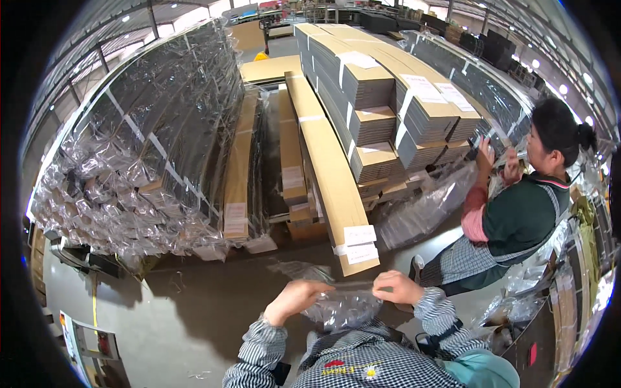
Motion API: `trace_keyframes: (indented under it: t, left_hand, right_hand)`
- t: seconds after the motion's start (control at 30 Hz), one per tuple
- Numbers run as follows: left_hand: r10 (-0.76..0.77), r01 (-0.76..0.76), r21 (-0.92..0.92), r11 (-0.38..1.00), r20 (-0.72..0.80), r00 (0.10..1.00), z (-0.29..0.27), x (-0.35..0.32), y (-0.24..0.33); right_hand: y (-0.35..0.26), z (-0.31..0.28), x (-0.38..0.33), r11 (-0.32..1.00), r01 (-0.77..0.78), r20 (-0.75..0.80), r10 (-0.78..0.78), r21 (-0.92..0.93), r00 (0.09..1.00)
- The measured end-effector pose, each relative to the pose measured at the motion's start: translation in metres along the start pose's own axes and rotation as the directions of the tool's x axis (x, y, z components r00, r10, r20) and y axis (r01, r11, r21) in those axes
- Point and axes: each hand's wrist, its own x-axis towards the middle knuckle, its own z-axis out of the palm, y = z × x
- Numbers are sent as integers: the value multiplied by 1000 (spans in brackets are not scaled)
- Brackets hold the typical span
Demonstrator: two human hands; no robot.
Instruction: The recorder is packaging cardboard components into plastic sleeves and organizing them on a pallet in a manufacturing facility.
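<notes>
Low in the view, near six o'clock, the person's two hands hold a crumpled clear plastic bag in front of the chest. The left hand is closed on the bag's left end, fingers curled over the film. The right hand pinches the bag's upper right edge, fingers drawn together on the plastic, so the top edge stretches between the two hands. Both forearms wear checked sleeves.

Beyond the hands lies a grey floor. At twelve o'clock from the bag a long flat cardboard bundle runs away from the person, its near end bound with white tape and labels. At one o'clock stand strapped stacks of flat cardboard, stepped down toward the floor. At ten o'clock a large leaning stack wrapped in clear film fills the left side.

At three o'clock a co-worker in a dark green top and checked apron crouches, both hands raised to a film-wrapped stack beside the strapped cardboard. Loose clear film lies between the co-worker and the long bundle.
</notes>
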Motion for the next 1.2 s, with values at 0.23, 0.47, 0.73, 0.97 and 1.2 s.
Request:
trace_keyframes:
  t: [0.23,0.47,0.73,0.97,1.2]
  left_hand:
    - [79,-81,31,996,66,995,-21,57,31]
    - [-422,270,-604,750,-124,898,-6,87,-10]
    - [70,-10,82,997,-776,627,-11,143,-19]
    - [-65,-8,-117,993,-602,796,-39,94,12]
    - [-800,-184,-930,320,-369,473,10,99,22]
  right_hand:
    - [24,-5,34,988,139,-570,-76,67,818]
    - [51,4,72,977,-163,-632,214,139,745]
    - [101,-13,130,992,-95,-678,130,88,723]
    - [64,-13,96,980,-190,-616,116,-57,779]
    - [73,27,122,645,-256,-374,672,720,639]
